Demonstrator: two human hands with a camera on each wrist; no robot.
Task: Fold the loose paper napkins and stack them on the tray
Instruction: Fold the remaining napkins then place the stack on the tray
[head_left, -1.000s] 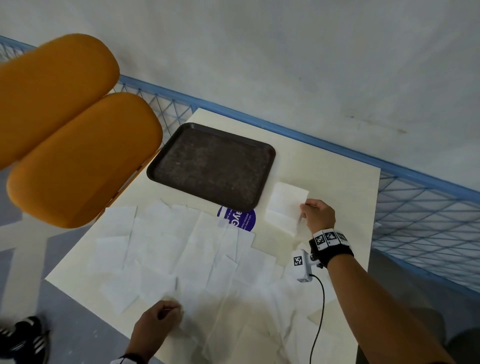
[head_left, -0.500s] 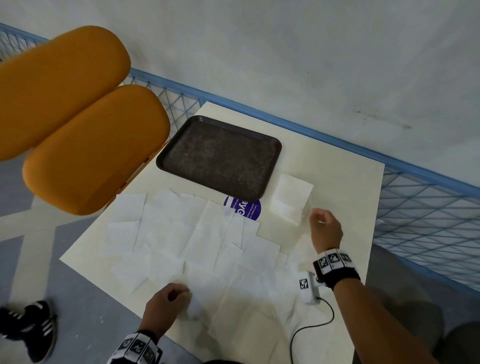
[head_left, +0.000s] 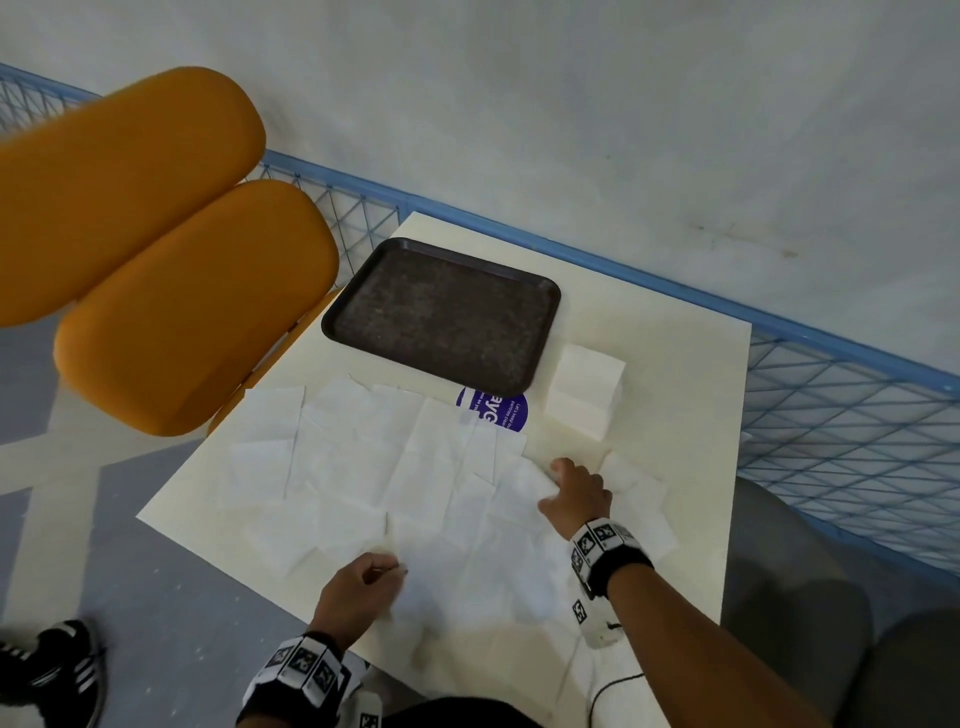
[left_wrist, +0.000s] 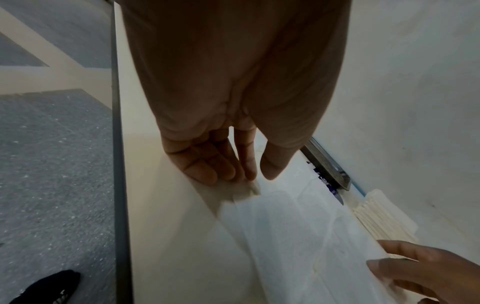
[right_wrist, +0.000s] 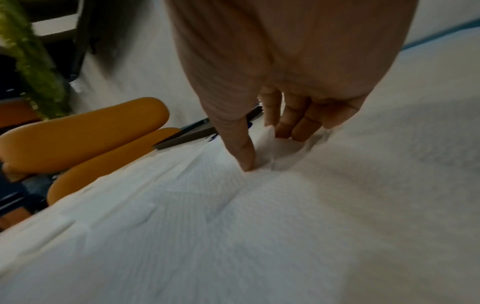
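Note:
The dark brown tray (head_left: 441, 312) lies bare at the table's far left. Right of it, on the table, sits a stack of folded white napkins (head_left: 584, 395), also seen edge-on as the folded stack (left_wrist: 381, 218). Several loose napkins (head_left: 363, 467) overlap across the table. My left hand (head_left: 369, 582) is at the near edge, its fingertips (left_wrist: 250, 174) pinching a raised napkin corner (left_wrist: 255, 186). My right hand (head_left: 571, 488) grips a loose napkin (right_wrist: 275, 144), bunched between thumb and curled fingers.
An orange padded chair (head_left: 182, 312) crowds the table's left side. A blue wire fence (head_left: 831, 426) runs behind and to the right. A purple sticker (head_left: 493, 410) shows under the tray's near corner. A black shoe (head_left: 52, 670) stands on the floor.
My right hand has left the folded stack and come back toward me onto the loose napkins, now gripping one. My left hand stays at the near napkin corner.

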